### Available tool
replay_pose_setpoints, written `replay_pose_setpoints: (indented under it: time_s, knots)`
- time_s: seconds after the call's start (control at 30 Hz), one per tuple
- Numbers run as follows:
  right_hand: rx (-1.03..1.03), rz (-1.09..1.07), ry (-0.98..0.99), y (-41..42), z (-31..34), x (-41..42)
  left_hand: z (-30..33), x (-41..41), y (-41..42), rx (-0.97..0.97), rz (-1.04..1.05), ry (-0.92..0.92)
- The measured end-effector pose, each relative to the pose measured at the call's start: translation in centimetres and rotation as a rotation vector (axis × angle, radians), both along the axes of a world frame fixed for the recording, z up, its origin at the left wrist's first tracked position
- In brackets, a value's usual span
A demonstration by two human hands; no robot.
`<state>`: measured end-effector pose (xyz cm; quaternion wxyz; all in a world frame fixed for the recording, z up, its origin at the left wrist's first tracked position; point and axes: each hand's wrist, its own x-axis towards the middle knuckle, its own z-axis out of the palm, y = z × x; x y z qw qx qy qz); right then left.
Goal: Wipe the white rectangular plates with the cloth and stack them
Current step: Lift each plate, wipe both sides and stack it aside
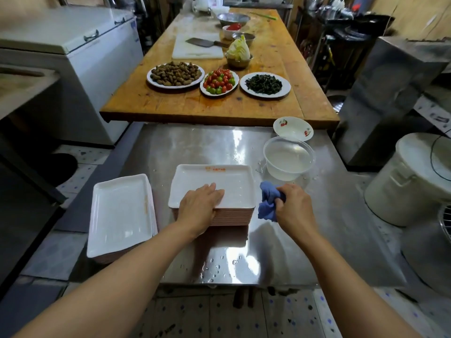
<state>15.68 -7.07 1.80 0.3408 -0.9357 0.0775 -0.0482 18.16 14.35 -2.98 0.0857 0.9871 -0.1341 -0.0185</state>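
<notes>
On the steel table (pixel 317 215), leftmost, sits a short stack of white plates (pixel 120 213). Beside it, a taller stack (pixel 214 191) — its top plate bears small orange writing, too blurred to read — with the left hand (pixel 200 206) flat on it, fingers straight. Next, the right hand (pixel 291 206) grips a bunched blue cloth (pixel 268 201). Behind — a clear tub (pixel 288 158) holding water.

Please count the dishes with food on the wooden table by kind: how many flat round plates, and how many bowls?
Flat round plates: 3, with peanuts, small tomatoes and dark greens
Bowls: 4, one with cabbage, one with red pieces, two steel
Total: 7
</notes>
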Motion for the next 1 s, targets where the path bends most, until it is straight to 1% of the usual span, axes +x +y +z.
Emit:
replay_pose_setpoints:
  time_s: [0.1,0.23,0.33,0.4,0.47,0.57,0.73,0.8,0.87,0.93,1.0]
  knots:
    - [0.021,0.006,-0.014,0.0,0.3,-0.3,1.0,-0.7,-0.2,-0.023,0.000,-0.055]
    - [0.033,-0.003,-0.044,0.2,0.9,-0.8,2.5,-1.0,-0.1,-0.126,0.021,-0.089]
    - [0.042,0.012,-0.080,0.5,1.6,-1.0,4.6,-0.6,-0.2,-0.094,0.015,-0.132]
    - [0.053,0.022,-0.120,0.9,2.3,-1.0,6.0,-0.5,-0.3,-0.136,0.010,-0.193]
    - [0.077,0.027,-0.182,1.5,3.3,-1.0,7.3,-0.7,-0.2,-0.231,0.052,-0.240]
    - [0.102,-0.012,-0.300,2.6,5.1,-1.0,9.5,-1.0,0.3,-0.369,0.141,-0.235]
    - [0.130,-0.051,-0.501,4.9,9.0,-1.0,12.8,-2.2,2.3,-0.759,0.186,-0.161]
    - [0.132,-0.003,-0.551,5.9,10.5,-0.9,13.6,-3.1,3.1,-0.921,0.165,-0.066]
    - [0.125,0.109,-0.545,7.3,11.5,-0.7,14.1,-4.1,3.7,-1.052,0.151,0.036]
    - [0.103,0.238,-0.521,8.9,12.0,-0.6,14.4,-4.9,4.2,-1.156,0.137,0.096]
    - [0.103,0.307,-0.532,10.2,12.4,-0.6,14.7,-5.5,4.7,-1.243,0.139,0.143]
